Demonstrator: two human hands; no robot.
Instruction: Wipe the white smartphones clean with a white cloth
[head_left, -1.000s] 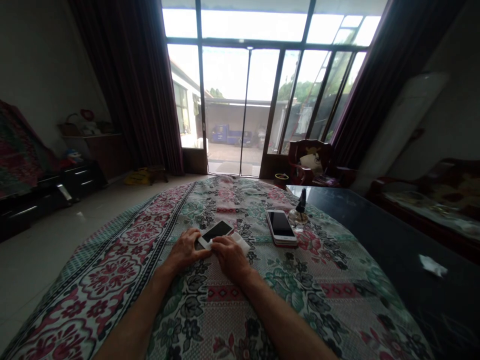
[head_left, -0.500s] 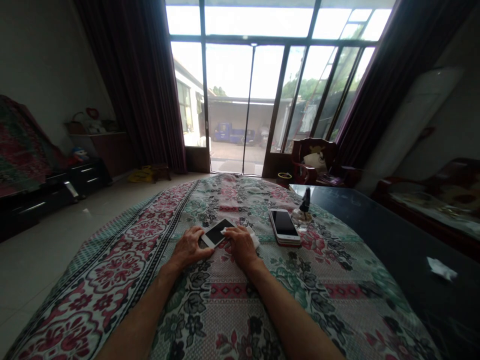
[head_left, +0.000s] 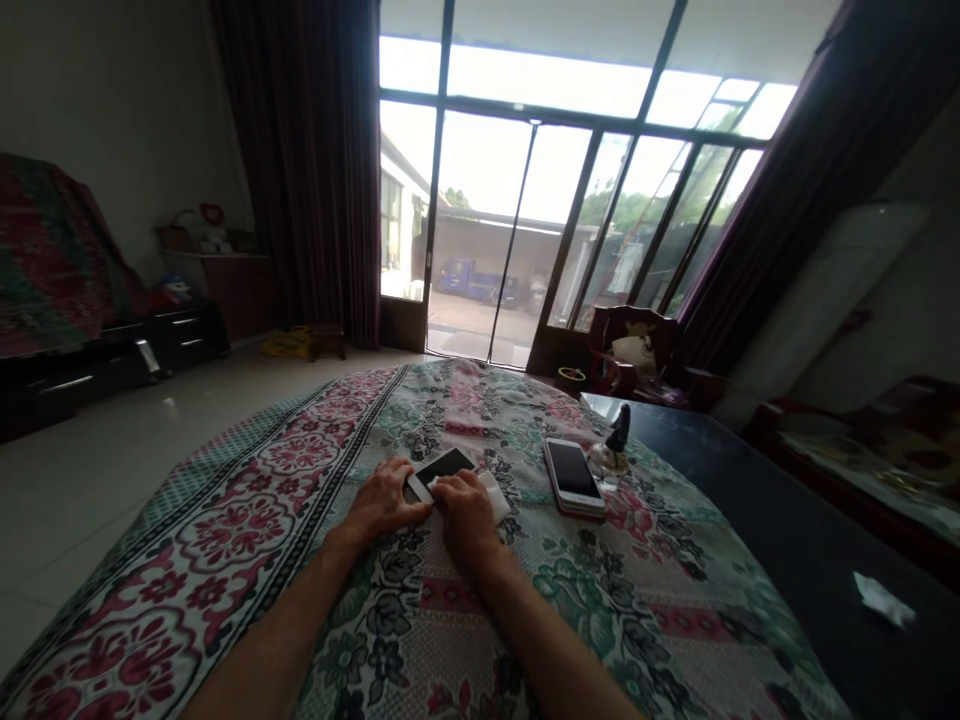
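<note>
The floral tablecloth (head_left: 697, 660) is spreading under both my forearms, its far edge curving round just short of the sliding glass door (head_left: 480, 230). On the left its border is dropping off beside the tiled floor (head_left: 52, 510), and a broad band of red medallions is lying between that edge and my left forearm, leaving room for sideways movement. On the right the cloth's edge is bordering a black tabletop (head_left: 780, 520), where a crumpled white tissue (head_left: 885, 600) is lying well apart from me. Less room is showing beyond my right hand (head_left: 466, 512): a white smartphone (head_left: 573, 474) is resting there on something red-edged, with a clear bottle (head_left: 607, 462) with a black top standing just beside it. The small white-framed phone (head_left: 448, 464) is lying screen up and slantwise on the cloth, directly ahead of my fingers. My left hand (head_left: 384, 497) is bracing its near left end between fingers and thumb. My right hand is pinching a white wipe (head_left: 495, 500) and pressing it at the phone's near end, part of it sticking out past my knuckles; my right thumb is hidden.
</note>
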